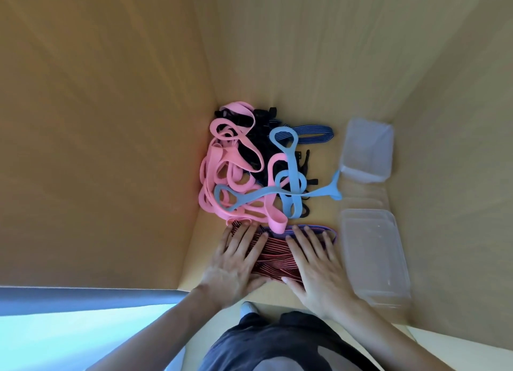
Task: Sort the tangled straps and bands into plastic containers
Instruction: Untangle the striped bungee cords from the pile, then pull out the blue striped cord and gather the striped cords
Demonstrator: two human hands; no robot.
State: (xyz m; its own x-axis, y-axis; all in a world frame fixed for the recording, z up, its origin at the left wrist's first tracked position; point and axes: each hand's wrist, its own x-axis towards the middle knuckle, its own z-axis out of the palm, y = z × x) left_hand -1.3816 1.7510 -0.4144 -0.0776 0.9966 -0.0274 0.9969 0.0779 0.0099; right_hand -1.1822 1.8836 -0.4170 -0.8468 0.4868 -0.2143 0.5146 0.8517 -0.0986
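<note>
Red striped straps (pixel 274 259): bundled at 6 o'clock of the tangle, flat on the surface (pixel 319 93) under both palms.
Left hand (pixel 236 268): fingers spread and straight, pressing the bundle's 9 o'clock side.
Right hand (pixel 316 265): likewise spread flat on the 3 o'clock side, pinching nothing.
Pink bands (pixel 222 162): one loop overlaps the bundle's 12 o'clock edge. It would probably drag along, so slide the bundle toward 6 o'clock first.
Near container (pixel 372 259): at 3 o'clock, just beside the right hand. Gather the straps compactly before lifting them across.

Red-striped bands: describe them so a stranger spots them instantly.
Find the tangled pile on the table. At its near edge, the left hand and right hand lie flat on the red-striped bands. Unlike the wide pink loops and light-blue loops, they are thin.
</note>
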